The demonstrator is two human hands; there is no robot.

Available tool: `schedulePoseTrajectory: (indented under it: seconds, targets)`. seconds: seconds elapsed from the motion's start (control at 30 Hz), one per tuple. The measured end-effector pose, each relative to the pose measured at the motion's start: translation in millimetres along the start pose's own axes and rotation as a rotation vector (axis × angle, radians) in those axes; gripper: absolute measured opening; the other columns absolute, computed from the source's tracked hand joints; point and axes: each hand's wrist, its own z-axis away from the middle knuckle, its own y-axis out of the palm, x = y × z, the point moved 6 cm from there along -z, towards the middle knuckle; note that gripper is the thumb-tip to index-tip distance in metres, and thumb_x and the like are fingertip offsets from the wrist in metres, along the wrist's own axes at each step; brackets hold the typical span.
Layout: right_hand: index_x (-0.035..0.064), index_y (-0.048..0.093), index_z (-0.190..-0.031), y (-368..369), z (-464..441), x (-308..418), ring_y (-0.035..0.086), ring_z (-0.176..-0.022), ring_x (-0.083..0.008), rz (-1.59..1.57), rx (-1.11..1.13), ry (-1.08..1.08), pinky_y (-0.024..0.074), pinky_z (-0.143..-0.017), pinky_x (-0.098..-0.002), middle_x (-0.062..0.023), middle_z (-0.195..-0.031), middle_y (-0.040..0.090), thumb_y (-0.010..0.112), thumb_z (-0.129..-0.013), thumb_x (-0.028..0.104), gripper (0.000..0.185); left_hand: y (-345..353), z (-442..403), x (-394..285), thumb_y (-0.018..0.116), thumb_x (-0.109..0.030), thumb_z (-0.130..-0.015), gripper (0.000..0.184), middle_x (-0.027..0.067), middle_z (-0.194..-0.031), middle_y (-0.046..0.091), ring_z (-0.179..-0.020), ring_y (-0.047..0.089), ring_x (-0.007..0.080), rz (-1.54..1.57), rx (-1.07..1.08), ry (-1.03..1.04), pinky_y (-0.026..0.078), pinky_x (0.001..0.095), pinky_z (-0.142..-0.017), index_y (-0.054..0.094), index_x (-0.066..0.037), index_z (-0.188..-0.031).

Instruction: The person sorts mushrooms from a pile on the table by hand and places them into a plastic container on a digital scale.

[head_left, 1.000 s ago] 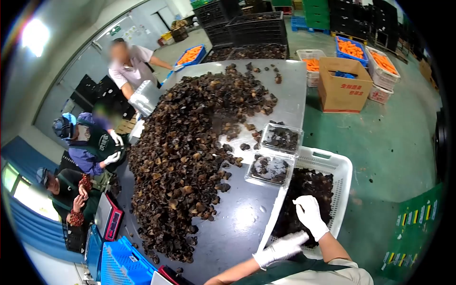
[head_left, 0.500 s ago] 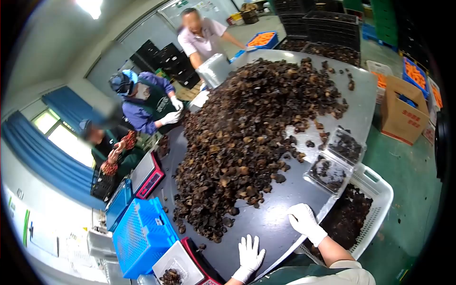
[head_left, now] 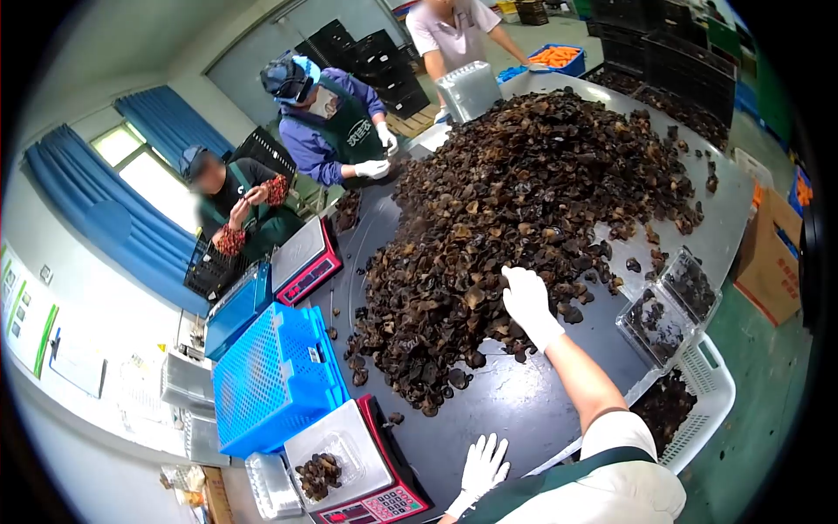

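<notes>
A large heap of dark brown wood ear mushrooms (head_left: 515, 201) covers the middle of the grey metal table (head_left: 515, 393). My right hand (head_left: 529, 307), in a white glove, is over the near side of this heap. Its fingers are bent and close together; whatever may be under the fingertips is hidden. My left hand (head_left: 485, 467), also gloved in white, lies flat near the table's front edge with fingers spread and nothing in it. Left of it, a red-edged scale (head_left: 384, 502) carries a clear plastic tray (head_left: 351, 454) with a small clump of mushrooms (head_left: 318, 476).
Two clear plastic boxes (head_left: 653, 327) with dark bits sit at the right edge, above a white basket (head_left: 711, 397). Blue crates (head_left: 278, 375) and another scale (head_left: 305, 262) line the left. Three people stand around the far side; a cardboard carton (head_left: 768, 258) is at right.
My right hand has moved from the table's right front edge forward and left to the heap. My left hand stays flat on the table. The view has shifted left.
</notes>
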Motion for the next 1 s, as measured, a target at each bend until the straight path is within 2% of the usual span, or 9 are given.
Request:
schedulePoseTrajectory:
  seconds: [0.13,0.4,0.63,0.67,0.73,0.8,0.87,0.9,1.0]
  targets:
    - [0.0077,0.06,-0.114,48,-1,-33,0.058,-0.096,-0.0314,-0.073,0.238,0.176,0.0484,-0.083,-0.0401,-0.0129,-0.103,0.061,0.057,-0.077,0.014,0.037,2,0,4,0.054,-0.033,-0.088,0.056,0.0188,-0.14,0.038,-0.128,0.036,0.0389,-0.005,-0.003,0.02,0.03,0.052,-0.104,0.041,-0.012,-0.138]
    - [-0.0036,0.055,-0.119,3,50,-51,0.062,-0.092,-0.0159,-1.37,0.387,0.741,0.0505,-0.08,-0.0281,-0.0097,-0.107,0.065,0.052,-0.089,0.006,0.032,-9,-1,1,0.06,-0.032,-0.083,0.056,0.0196,-0.137,0.042,-0.125,0.039,0.0409,0.073,-0.075,0.021,0.032,0.0523,-0.103,0.047,-0.012,-0.134]
    - [-0.0062,0.058,-0.112,-61,109,-53,0.062,-0.088,-0.027,-1.976,0.851,0.617,0.0478,-0.082,-0.0381,-0.0188,-0.103,0.064,0.044,-0.094,0.029,0.042,-9,0,3,0.062,-0.03,-0.081,0.053,0.0189,-0.136,0.044,-0.126,0.039,0.0391,0.121,-0.102,-0.001,0.029,0.0514,-0.104,0.052,-0.012,-0.13]
    - [-0.0072,0.06,-0.105,-84,119,-57,0.062,-0.091,-0.0306,-1.511,1.042,0.689,0.0476,-0.084,-0.0387,-0.0229,-0.103,0.064,0.042,-0.094,0.029,0.042,-12,0,3,0.063,-0.03,-0.08,0.052,0.0186,-0.135,0.045,-0.125,0.039,0.0389,0.124,-0.122,0.006,0.03,0.0512,-0.103,0.053,-0.012,-0.129]
    - [-0.0082,0.062,-0.101,-108,125,-45,0.062,-0.095,-0.0318,-1.998,1.121,0.498,0.0473,-0.087,-0.0383,-0.0242,-0.101,0.065,0.041,-0.094,0.029,0.043,-15,-1,5,0.063,-0.029,-0.08,0.051,0.0183,-0.134,0.046,-0.125,0.04,0.0388,0.146,-0.135,0.028,0.03,0.0509,-0.102,0.054,-0.012,-0.128]
    - [-0.0084,0.063,-0.1,-112,122,-48,0.064,-0.095,-0.0263,-1.883,1.161,0.527,0.0487,-0.085,-0.0336,-0.0207,-0.098,0.066,0.044,-0.094,0.033,0.046,-22,-2,5,0.064,-0.026,-0.079,0.047,0.0178,-0.13,0.049,-0.121,0.043,0.0383,0.179,-0.189,0.051,0.033,0.0497,-0.1,0.056,-0.011,-0.124]
    - [-0.0089,0.064,-0.096,-98,122,-72,0.065,-0.091,-0.019,-1.248,1.083,0.717,0.0505,-0.08,-0.0287,-0.0164,-0.096,0.068,0.05,-0.093,0.035,0.046,-26,0,9,0.064,-0.021,-0.078,0.046,0.0178,-0.128,0.05,-0.119,0.045,0.0379,0.249,-0.279,0.067,0.035,0.0486,-0.099,0.057,-0.011,-0.122]
    - [-0.0064,0.066,-0.093,-91,112,-80,0.065,-0.087,-0.0138,-1.151,0.846,0.63,0.0511,-0.074,-0.0264,-0.0106,-0.093,0.069,0.054,-0.092,0.033,0.041,-29,-1,11,0.066,-0.018,-0.076,0.045,0.0177,-0.126,0.052,-0.117,0.047,0.0373,0.279,-0.284,0.046,0.037,0.0475,-0.097,0.059,-0.01,-0.12]
    - [0.0047,0.067,-0.098,-101,85,-89,0.063,-0.08,-0.0267,-0.355,0.239,0.219,0.05,-0.075,-0.0334,-0.0099,-0.089,0.067,0.06,-0.086,0.022,0.022,-30,-1,13,0.067,-0.015,-0.074,0.046,0.0191,-0.125,0.052,-0.116,0.048,0.0373,0.287,-0.298,0.02,0.038,0.0472,-0.097,0.06,-0.009,-0.119]
